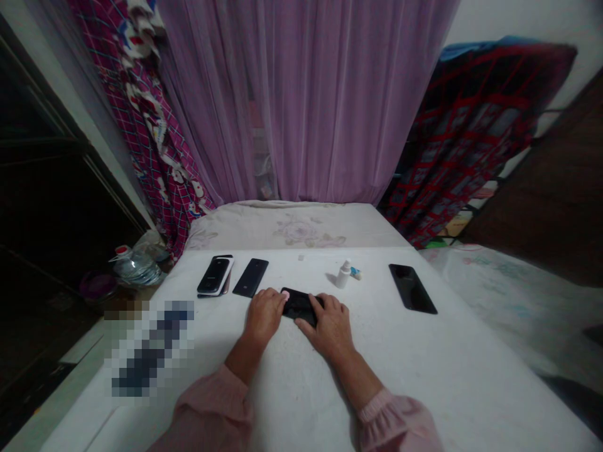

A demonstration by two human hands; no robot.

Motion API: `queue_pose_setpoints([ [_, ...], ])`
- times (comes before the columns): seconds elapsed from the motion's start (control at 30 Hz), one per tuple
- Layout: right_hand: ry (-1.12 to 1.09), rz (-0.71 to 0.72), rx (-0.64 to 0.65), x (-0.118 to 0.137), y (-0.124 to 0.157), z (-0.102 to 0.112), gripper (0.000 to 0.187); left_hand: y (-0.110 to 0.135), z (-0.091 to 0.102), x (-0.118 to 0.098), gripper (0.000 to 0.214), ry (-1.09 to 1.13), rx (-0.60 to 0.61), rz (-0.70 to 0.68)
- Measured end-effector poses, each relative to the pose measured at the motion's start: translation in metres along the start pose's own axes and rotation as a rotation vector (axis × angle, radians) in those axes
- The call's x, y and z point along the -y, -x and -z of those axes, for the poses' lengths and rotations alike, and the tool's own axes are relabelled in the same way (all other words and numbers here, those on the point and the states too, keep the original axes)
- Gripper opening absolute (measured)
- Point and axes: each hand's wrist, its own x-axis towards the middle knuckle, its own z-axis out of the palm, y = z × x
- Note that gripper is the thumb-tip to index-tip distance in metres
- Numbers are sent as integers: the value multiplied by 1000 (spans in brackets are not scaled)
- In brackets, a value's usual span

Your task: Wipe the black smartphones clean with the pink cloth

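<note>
A black smartphone point(298, 304) lies on the white-covered surface between my two hands. My left hand point(264, 314) is at its left end, fingers closed on a small pink piece point(285, 295) pressed to the phone; what that piece is made of I cannot make out. My right hand point(330, 323) grips the phone's right end, thumb along the near edge and fingers over the far side. Just beyond my right hand a small white spray bottle point(343, 275) stands upright, with a small blue and white item point(356, 273) lying beside it.
A dark phone point(251, 277) and a stack of several phones point(215, 276) lie to the left. Another black phone point(412, 289) is on the right. A blurred-out patch point(153, 348) covers something near left. Purple curtains point(330, 100) hang behind; a water jug point(136, 267) stands off the left edge.
</note>
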Motion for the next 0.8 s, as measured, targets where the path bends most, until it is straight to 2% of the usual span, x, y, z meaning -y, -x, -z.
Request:
queue_pose_setpoints([
  [0.13, -11, 16, 0, -2, 1, -1, 60, 10, 2, -2, 35, 11, -12, 4],
  [0.23, -15, 22, 7, -3, 1, -2, 60, 9, 2, -1, 35, 39, -6, 29],
  [0.53, -51, 14, 4, -5, 0, -4, 58, -25, -1, -3, 29, 45, 76, 117],
  [0.8, -39, 14, 0, -6, 0, -7, 56, -47, -7, -8, 30, -1, 108, 108],
])
